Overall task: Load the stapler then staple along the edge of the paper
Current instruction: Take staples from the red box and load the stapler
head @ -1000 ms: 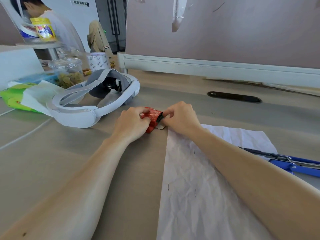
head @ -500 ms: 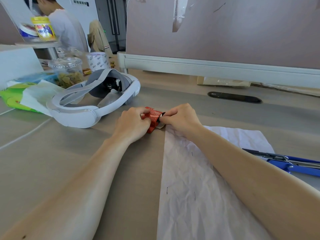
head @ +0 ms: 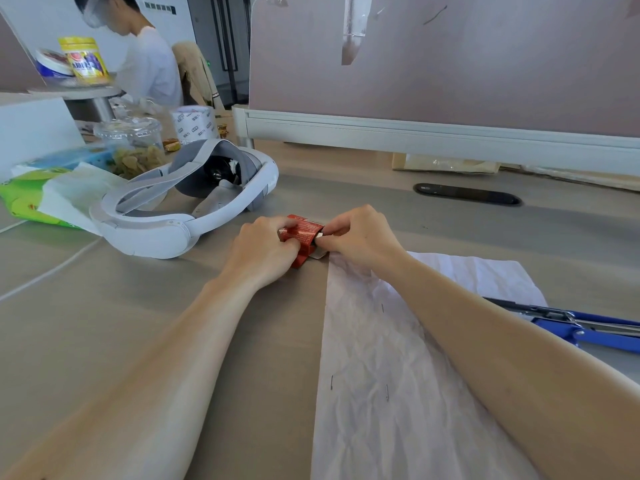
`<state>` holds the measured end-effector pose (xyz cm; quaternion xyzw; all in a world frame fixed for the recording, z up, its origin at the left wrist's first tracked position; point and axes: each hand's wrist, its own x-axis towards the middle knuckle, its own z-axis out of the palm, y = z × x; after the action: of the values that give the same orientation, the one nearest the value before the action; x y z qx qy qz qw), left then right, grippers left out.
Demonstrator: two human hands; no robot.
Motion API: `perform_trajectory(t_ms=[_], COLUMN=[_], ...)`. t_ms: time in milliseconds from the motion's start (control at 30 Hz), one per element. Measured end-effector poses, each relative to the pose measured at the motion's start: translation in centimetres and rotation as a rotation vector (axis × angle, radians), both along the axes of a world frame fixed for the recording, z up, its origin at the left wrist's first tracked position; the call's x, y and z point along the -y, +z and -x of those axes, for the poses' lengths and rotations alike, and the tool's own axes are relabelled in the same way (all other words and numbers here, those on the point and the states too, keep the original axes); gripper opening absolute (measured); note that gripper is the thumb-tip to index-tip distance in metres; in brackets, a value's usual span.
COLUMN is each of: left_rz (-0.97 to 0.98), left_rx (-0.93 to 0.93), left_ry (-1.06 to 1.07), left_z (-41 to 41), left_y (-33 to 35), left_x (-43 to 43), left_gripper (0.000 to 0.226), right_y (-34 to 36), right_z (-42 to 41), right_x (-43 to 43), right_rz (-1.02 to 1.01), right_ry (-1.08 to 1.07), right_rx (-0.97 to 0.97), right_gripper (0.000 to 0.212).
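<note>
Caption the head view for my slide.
Left hand grips a red staple box while the right hand pinches its end; the blue stapler lies open by the crumpled paper.

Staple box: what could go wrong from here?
The right hand pinches at the open end of the red staple box while the left hand grips it; a jerk could scatter its contents over the table. The blue stapler lies open by the right forearm; a sweep might knock it.
</note>
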<state>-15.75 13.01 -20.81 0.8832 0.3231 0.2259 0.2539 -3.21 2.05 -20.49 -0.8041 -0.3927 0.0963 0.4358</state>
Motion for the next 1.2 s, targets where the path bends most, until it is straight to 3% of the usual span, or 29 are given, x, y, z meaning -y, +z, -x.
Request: perform_trajectory(t_ms=[267,500,633,733,933,1200], left_rz=[-0.015,-0.021,-0.025,-0.02,-0.062,-0.206], left_rx=[-0.014,0.002,0.001,0.001,-0.008,0.071], left_ry=[-0.021,-0.021,-0.018,-0.017,-0.019,-0.071], left_z=[0.0,0.1,0.2,0.2,0.2,-0.4], left_y=[-0.1,0.1,0.1,0.1,0.3,-0.1], left_x=[-0.2,0.0,0.2,0.3,0.5,0.5], left_gripper=[0.045,0.043,0.042,0.042,0.042,0.03], right_y=[0.2,0.2,0.7,1.1,1.3,1.6], right_z=[-0.3,-0.3,-1.0,-1.5,-1.6,-1.6], right_x=[0.0,-0.4,-0.6,-0.3,0.2,0.5], right_rz=[0.109,0.084,0.195,0.221,0.12,-0.063], right_ry=[0.1,0.069,0.047,0.041,0.0,-0.099], right_rx=[0.063,-0.061,-0.168,-0.171,-0.191,-0.185], right_gripper=[0.012,0.01,0.033,0.035,0.011,0.024])
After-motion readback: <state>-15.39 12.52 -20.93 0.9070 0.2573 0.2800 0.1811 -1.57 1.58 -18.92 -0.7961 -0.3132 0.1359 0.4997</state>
